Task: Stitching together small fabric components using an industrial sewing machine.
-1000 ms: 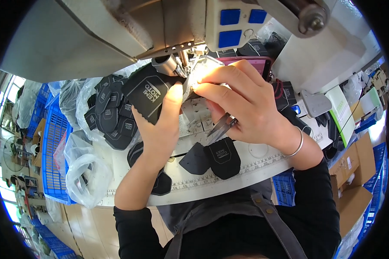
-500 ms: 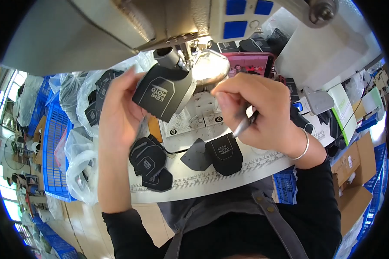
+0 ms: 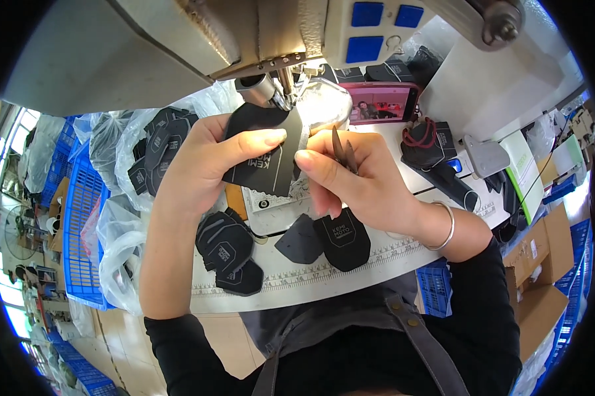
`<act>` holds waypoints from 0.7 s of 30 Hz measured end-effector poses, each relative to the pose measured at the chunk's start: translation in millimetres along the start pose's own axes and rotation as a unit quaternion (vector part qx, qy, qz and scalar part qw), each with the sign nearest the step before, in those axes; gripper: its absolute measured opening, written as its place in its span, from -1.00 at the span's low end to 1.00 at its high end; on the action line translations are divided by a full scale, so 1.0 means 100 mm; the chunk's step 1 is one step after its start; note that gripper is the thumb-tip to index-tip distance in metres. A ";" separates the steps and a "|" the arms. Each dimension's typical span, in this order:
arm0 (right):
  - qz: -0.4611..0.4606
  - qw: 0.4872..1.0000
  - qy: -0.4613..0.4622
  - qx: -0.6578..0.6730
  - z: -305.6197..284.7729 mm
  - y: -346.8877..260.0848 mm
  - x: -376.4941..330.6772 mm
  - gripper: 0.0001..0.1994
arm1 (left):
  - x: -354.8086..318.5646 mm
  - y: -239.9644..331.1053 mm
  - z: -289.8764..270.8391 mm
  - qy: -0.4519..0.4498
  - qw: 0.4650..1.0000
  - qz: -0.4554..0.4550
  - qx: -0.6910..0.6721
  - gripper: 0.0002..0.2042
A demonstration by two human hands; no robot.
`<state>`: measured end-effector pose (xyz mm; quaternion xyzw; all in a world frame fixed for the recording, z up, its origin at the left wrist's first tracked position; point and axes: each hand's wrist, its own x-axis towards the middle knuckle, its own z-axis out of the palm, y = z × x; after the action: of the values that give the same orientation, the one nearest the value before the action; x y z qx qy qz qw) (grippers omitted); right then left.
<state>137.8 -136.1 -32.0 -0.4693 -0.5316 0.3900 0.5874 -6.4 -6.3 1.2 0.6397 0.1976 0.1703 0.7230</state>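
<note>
A curved black fabric patch with a light printed mark (image 3: pixel 261 175) is gripped by my left hand (image 3: pixel 202 155), the thumb pressed on its face. It is held just below the needle area of the sewing machine (image 3: pixel 271 33). My right hand (image 3: pixel 370 181) is closed around small metal thread snips (image 3: pixel 345 152), whose blades stick up between the fingers. Its thumb and index finger meet near the patch's right edge; whether they pinch a thread cannot be made out. Below on the table lie a stack of black patches (image 3: pixel 226 249), a plain dark piece (image 3: pixel 300 241) and another printed patch (image 3: pixel 345 254).
A phone (image 3: pixel 383 105) leans behind my right hand, near a black patch bundle with a dark red cord (image 3: pixel 424 142). More patches (image 3: pixel 165 142) lie in a plastic bag at left, beside a blue basket (image 3: pixel 85 231). A printed ruler (image 3: pixel 297 282) runs along the table's front edge.
My hands have come together at the patch. The left thumb now lies across its face, and the right hand has moved left and turned, bringing the snips' blades upward.
</note>
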 end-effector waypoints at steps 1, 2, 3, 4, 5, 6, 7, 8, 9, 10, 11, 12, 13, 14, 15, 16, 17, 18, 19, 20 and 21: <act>0.001 1.000 0.001 -0.001 -0.01 0.00 0.01 -0.74 | 0.00 0.00 0.01 0.010 1.000 0.005 0.013 -0.77; -0.002 1.000 -0.008 -0.003 -0.03 0.01 0.02 -0.74 | 0.01 0.00 0.02 0.019 0.999 0.010 0.026 -0.76; -0.005 1.000 -0.019 -0.004 -0.03 0.01 0.03 -0.73 | 0.00 0.00 0.03 0.020 0.999 0.010 0.025 -0.76; -0.004 1.000 -0.019 -0.004 -0.02 -0.01 0.02 -0.73 | 0.00 0.00 0.04 0.025 0.999 0.017 0.022 -0.76; -0.008 0.999 -0.013 -0.045 -0.01 -0.05 0.02 -0.79 | 0.00 -0.01 0.04 0.031 0.999 0.024 0.020 -0.76; -0.013 0.996 -0.006 -0.086 -0.01 -0.08 0.01 -0.84 | -0.01 0.00 0.05 0.030 0.999 0.025 0.020 -0.76; -0.014 0.996 -0.006 -0.087 -0.05 -0.06 0.02 -0.84 | -0.01 0.01 0.05 0.033 0.999 0.029 0.028 -0.75; -0.219 0.932 0.063 -0.283 -0.12 -0.02 0.05 -0.94 | -0.01 0.01 0.05 0.037 0.998 0.034 0.036 -0.75; -0.405 0.784 0.125 -0.454 -0.17 0.01 0.07 -0.91 | -0.01 0.01 0.06 0.037 0.998 0.035 0.035 -0.75; -0.406 0.783 0.124 -0.455 -0.17 0.01 0.08 -0.91 | 0.00 0.02 0.06 0.043 0.998 0.029 0.041 -0.74; -0.427 0.750 0.140 -0.485 -0.16 0.01 0.09 -0.81 | 0.01 0.02 0.07 0.049 0.997 0.023 0.047 -0.73; -0.449 0.715 0.156 -0.512 -0.15 0.01 0.10 -0.71 | 0.00 0.02 0.06 0.050 0.997 0.025 0.048 -0.73; -0.436 0.719 0.132 -0.525 -0.16 0.04 0.10 -0.62 | -0.01 0.01 0.06 0.048 0.998 0.024 0.044 -0.72; -0.438 0.718 0.132 -0.524 -0.16 0.03 0.10 -0.62 | -0.01 0.01 0.05 0.046 0.998 0.023 0.040 -0.71; -0.439 0.710 0.131 -0.534 -0.15 0.02 0.09 -0.60 | -0.01 0.00 0.04 0.047 0.998 0.023 0.040 -0.71; -0.441 0.702 0.131 -0.544 -0.15 0.02 0.08 -0.58 | 0.00 0.00 0.03 0.044 0.998 0.022 0.037 -0.71; -0.450 0.704 0.129 -0.534 -0.17 0.03 0.09 -0.56 | 0.01 -0.01 0.02 0.040 0.998 0.021 0.034 -0.71; -0.449 0.704 0.130 -0.535 -0.19 0.05 0.12 -0.56 | 0.03 -0.01 0.02 0.039 0.998 0.020 0.034 -0.71; -0.477 0.673 0.140 -0.547 -0.22 0.06 0.15 -0.63 | 0.04 0.00 0.03 0.039 0.999 0.025 0.014 -0.72; -0.503 0.642 0.151 -0.559 -0.23 0.06 0.16 -0.70 | 0.07 0.00 0.03 0.039 0.999 0.030 -0.006 -0.72; -0.503 0.642 0.151 -0.559 -0.23 0.07 0.16 -0.70 | 0.09 0.00 0.01 0.036 0.998 0.040 -0.022 -0.74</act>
<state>162.7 -121.7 -34.0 -0.4210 -0.7063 -0.4131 0.3914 2.2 -2.4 0.9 0.6244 0.1936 0.2264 0.7220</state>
